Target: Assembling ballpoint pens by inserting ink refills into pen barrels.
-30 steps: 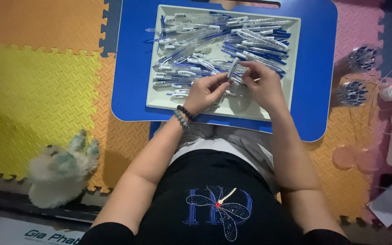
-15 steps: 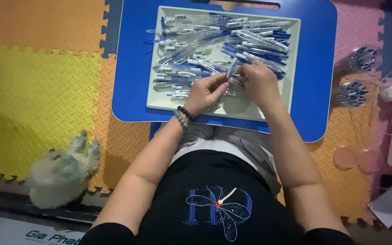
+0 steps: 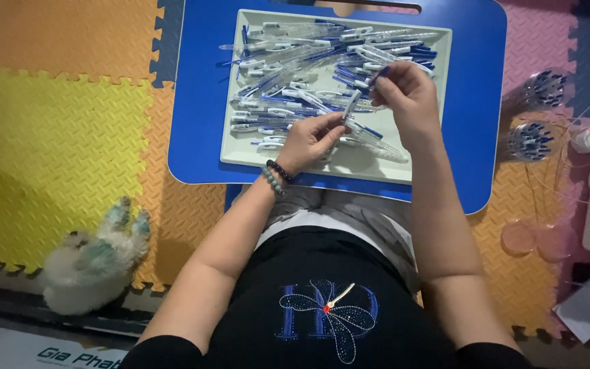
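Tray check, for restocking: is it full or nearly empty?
Well filled: pen parts pile across the tray; only its near edge shows bare.

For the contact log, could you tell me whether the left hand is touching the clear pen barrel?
Touching: the head view shows the left hand pinching the clear pen barrel between its fingertips, above the tray.

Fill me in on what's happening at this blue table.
A seated person works over a pale tray heaped with clear and blue pen parts, set on a small blue table. The left hand pinches a clear pen barrel, while the right hand holds a thin blue piece close to it. A fluffy toy lies on the foam floor mats.
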